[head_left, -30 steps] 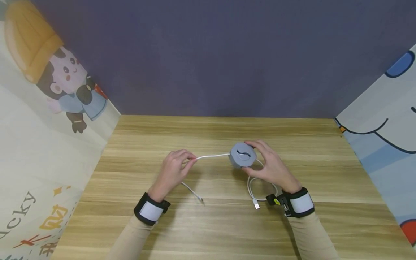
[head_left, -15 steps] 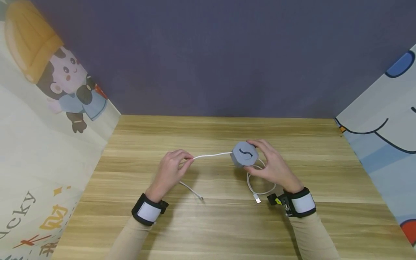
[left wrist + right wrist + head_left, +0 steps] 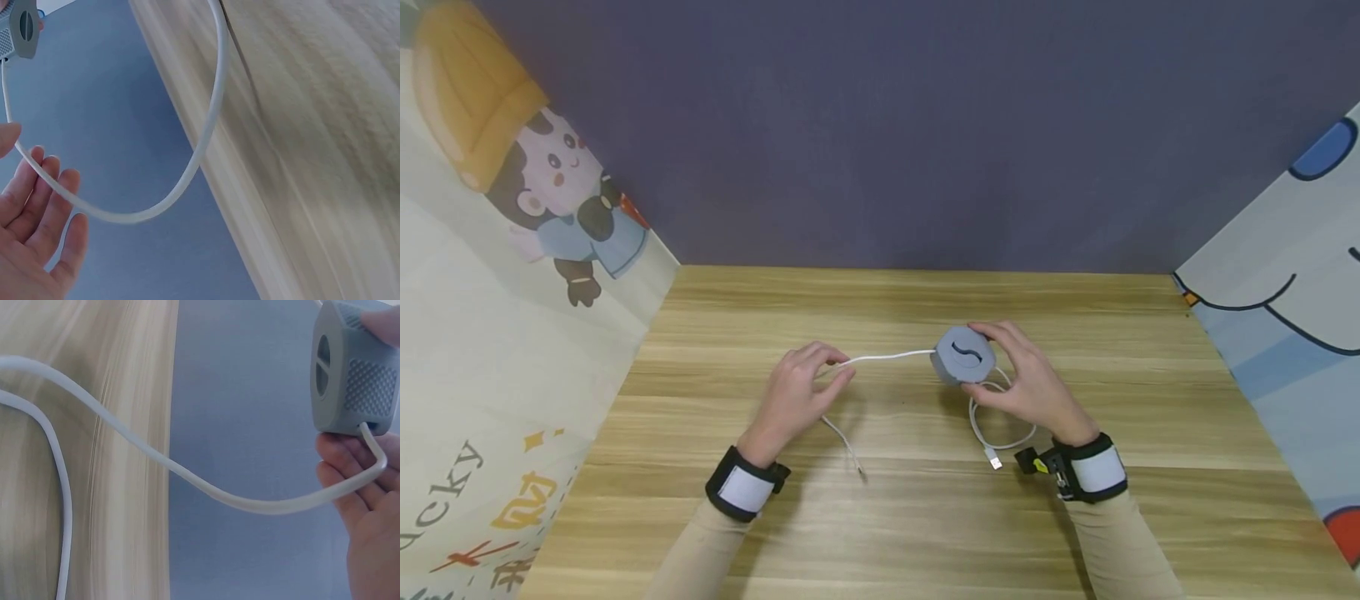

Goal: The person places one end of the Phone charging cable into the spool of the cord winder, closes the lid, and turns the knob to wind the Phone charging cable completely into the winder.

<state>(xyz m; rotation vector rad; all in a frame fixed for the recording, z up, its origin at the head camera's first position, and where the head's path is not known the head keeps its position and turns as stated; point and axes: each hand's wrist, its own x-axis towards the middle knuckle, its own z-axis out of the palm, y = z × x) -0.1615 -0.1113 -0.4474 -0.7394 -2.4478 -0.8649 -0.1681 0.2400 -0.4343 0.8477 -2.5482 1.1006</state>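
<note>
My right hand [image 3: 1037, 387] grips a grey hexagonal cable winder [image 3: 964, 355] between thumb and fingers, above the table. An S-shaped slot shows on its top face. A white USB cable [image 3: 891, 357] leaves the winder's left side and runs to my left hand [image 3: 797, 392]. There the thumb and fingertips stand apart, and the cable [image 3: 134, 217] lies across the fingers in the left wrist view. Below that hand hangs the cable's small-connector end [image 3: 859, 468]. In the right wrist view the cable also comes out of the winder's textured side [image 3: 370, 387].
The cable's other part lies looped on the wooden table [image 3: 910, 533] under my right hand, ending in a white USB plug [image 3: 993, 458]. A dark blue-grey panel [image 3: 917, 133] rises behind the table. Cartoon-printed panels [image 3: 467, 333] stand at both sides.
The winder has turned slightly and shifted a little right. My left thumb and fingertips have parted from their pinch on the cable. The small connector swung toward me; the USB plug shifted slightly away.
</note>
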